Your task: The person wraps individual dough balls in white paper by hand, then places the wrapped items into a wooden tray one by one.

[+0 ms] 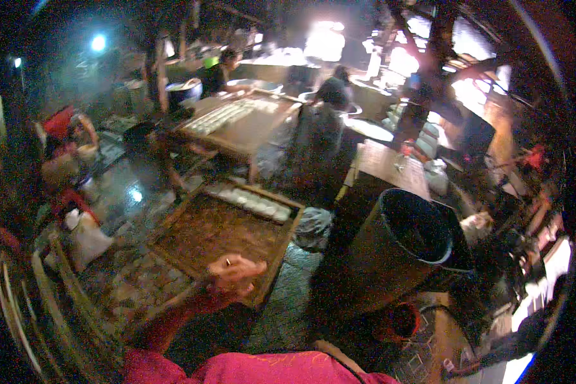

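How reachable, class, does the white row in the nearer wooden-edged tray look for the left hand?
Probably yes, perhaps with a stretch: between the left hand and the white row, only the brown tray shows.

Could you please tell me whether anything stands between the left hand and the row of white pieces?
Nothing visible does: between the left hand and the white pieces lies only the brown surface of the tray. Another person's arm is by its left edge, off to the side.
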Available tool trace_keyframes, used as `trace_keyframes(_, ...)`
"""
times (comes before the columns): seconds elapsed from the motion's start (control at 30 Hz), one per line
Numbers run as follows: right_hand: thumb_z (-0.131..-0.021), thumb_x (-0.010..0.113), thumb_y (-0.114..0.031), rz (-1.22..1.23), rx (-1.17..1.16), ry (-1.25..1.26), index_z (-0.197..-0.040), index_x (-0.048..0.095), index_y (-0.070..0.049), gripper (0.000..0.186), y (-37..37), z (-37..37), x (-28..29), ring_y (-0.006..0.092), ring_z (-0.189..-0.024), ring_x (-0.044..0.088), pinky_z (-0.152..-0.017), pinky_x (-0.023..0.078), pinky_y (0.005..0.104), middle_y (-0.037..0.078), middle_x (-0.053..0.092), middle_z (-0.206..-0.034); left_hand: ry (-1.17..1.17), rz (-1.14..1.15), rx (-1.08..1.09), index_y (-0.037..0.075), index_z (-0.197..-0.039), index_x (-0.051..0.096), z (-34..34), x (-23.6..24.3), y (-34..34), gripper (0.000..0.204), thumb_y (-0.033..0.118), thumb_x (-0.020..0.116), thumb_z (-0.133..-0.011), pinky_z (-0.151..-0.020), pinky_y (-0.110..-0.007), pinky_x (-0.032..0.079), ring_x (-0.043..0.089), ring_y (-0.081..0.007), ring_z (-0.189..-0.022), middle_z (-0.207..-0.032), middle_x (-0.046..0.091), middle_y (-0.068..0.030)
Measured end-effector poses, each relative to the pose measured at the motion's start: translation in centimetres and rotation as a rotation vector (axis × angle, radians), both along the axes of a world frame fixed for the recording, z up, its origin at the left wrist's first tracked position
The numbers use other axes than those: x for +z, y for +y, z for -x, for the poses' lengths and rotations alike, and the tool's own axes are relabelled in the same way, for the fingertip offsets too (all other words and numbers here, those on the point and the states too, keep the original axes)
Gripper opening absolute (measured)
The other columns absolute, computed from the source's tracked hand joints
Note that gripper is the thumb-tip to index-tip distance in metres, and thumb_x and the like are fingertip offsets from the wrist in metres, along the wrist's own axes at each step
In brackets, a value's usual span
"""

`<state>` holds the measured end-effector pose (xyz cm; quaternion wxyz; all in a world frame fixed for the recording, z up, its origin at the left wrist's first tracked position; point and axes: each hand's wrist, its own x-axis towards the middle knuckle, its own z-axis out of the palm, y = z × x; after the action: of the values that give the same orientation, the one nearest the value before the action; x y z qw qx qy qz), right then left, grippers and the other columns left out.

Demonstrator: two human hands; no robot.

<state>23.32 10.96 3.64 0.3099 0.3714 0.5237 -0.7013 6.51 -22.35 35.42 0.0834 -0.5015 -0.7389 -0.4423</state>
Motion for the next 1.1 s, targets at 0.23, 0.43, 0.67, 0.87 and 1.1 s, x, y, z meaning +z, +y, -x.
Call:
trace_keyframes(0.23,-0.08,0.056,-0.032,-0.515,0.905,0.192,-0.092,0.062,-0.007,0.028,-3.8,3.2,-4.9,0.0299,-0.075,0.063,-0.067,0.05,0.0424,0.015,0.065,-0.085,-0.473,0.375,0.559,0.006,-0.126,0.049,-8.7,-20.1,-16.0,0.053,0.033,0.062,-0.082,-0.088,-0.039,0.045,0.055,-0.0358,-0.101,-0.112,0.057,-0.0202)
trace_keyframes(0.43,-0.079,0.059,-0.036,-0.811,1.252,0.361,-0.09,0.062,-0.009,0.029,-9.9,16.3,-9.3,0.0287,-0.067,0.064,-0.061,0.052,0.041,0.014,0.063,-0.076,-0.857,0.526,0.748,0.0,-0.13,0.041,-12.7,-23.7,-21.3,0.064,0.038,0.06,-0.083,-0.088,-0.041,0.043,0.053,-0.0394,-0.104,-0.11,0.054,-0.0281)
trace_keyframes(0.67,-0.08,0.056,-0.023,-0.935,1.548,0.826,-0.105,0.061,-0.016,0.026,-27.4,26.8,8.8,0.034,-0.083,0.062,-0.068,0.05,0.0445,0.015,0.065,-0.087,-0.696,0.565,0.83,0.006,-0.134,0.037,-7.3,-23.2,-25.9,0.064,0.041,0.057,-0.084,-0.091,-0.043,0.042,0.05,-0.0391,-0.109,-0.122,0.051,-0.022)
trace_keyframes(0.87,-0.08,0.058,-0.039,-1.027,1.43,1.036,-0.112,0.058,-0.018,0.038,-31.1,35.9,-1.8,0.031,-0.099,0.057,-0.078,0.048,0.042,0.011,0.061,-0.105,-0.732,0.563,0.882,0.007,-0.135,0.036,-1.7,-24.0,-30.3,0.064,0.041,0.057,-0.085,-0.094,-0.043,0.041,0.05,-0.0391,-0.11,-0.123,0.049,-0.0233)
trace_keyframes(1.1,-0.078,0.058,-0.037,-1.2,1.126,0.946,-0.109,0.057,-0.013,0.04,-39.2,45.0,-3.8,0.0325,-0.107,0.048,-0.081,0.043,0.0469,0.013,0.052,-0.109,-0.92,0.716,0.966,0.006,-0.133,0.04,-1.7,-36.1,-40.4,0.069,0.051,0.054,-0.082,-0.098,-0.041,0.037,0.045,-0.0364,-0.118,-0.127,0.047,-0.0244)
